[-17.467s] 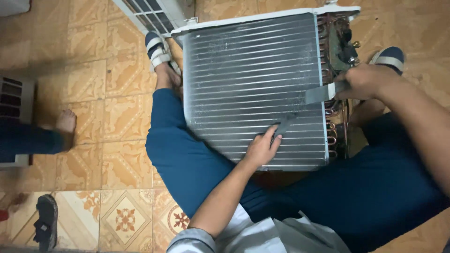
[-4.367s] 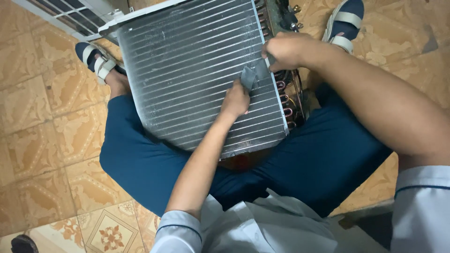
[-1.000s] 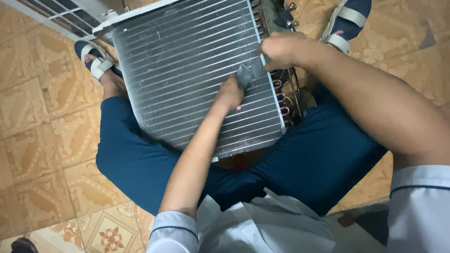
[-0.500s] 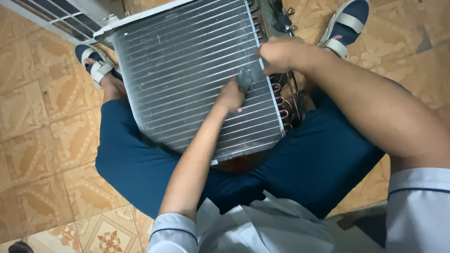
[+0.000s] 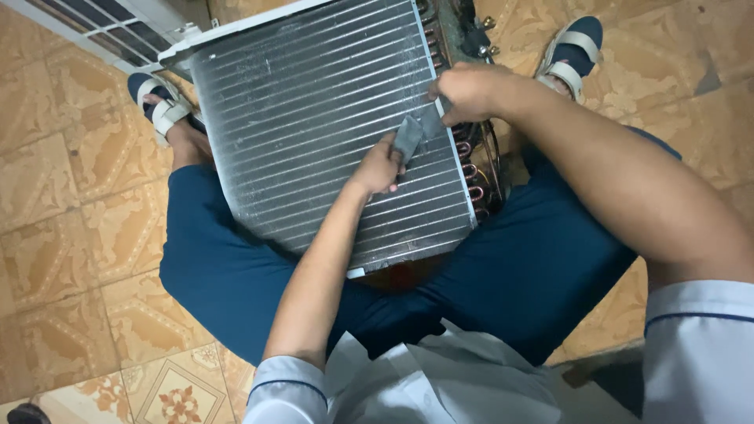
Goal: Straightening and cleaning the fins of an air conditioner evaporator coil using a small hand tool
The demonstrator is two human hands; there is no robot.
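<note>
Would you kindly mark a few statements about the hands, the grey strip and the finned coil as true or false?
1. Both hands hold the grey strip. True.
2. The finned coil lies flat on the floor. False: it leans across the person's legs.
3. The left hand rests against the fins. True.
4. The right hand is at the coil's left edge. False: it is at the right edge, by the copper tube bends.

Short white sleeves (image 5: 287,385) with a thin dark stripe near the hem leave both forearms bare. Trousers (image 5: 542,275) are dark blue. Sandals (image 5: 569,51) are navy with pale grey straps.
</note>
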